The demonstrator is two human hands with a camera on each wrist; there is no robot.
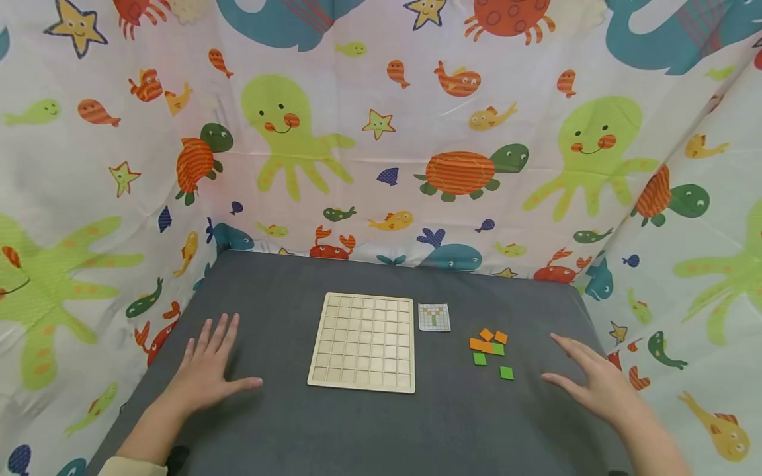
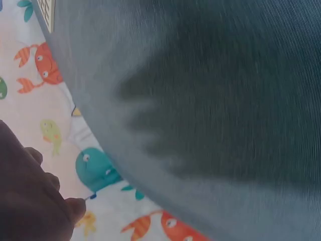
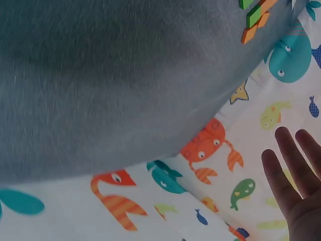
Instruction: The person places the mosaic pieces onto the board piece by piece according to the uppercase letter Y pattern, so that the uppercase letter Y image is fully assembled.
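Observation:
My left hand (image 1: 205, 373) is held over the left part of the grey table, fingers spread and straight, holding nothing. In the left wrist view that hand (image 2: 35, 196) is dark at the lower left, and its shadow falls on the cloth. Over the right side my right hand (image 1: 601, 383) hovers with straight fingers and thumb apart, also without anything in it. A pale wooden grid board (image 1: 363, 342) lies between the hands. Right of it is a small pattern card (image 1: 434, 317). Several orange tiles (image 1: 481, 345) and green tiles (image 1: 507, 373) lie nearest my right hand.
The grey table (image 1: 268, 436) ends at a curtain (image 1: 369, 86) printed with sea animals, which hangs behind it and along both sides. In the right wrist view some tiles (image 3: 254, 17) appear at the top, near the table's edge.

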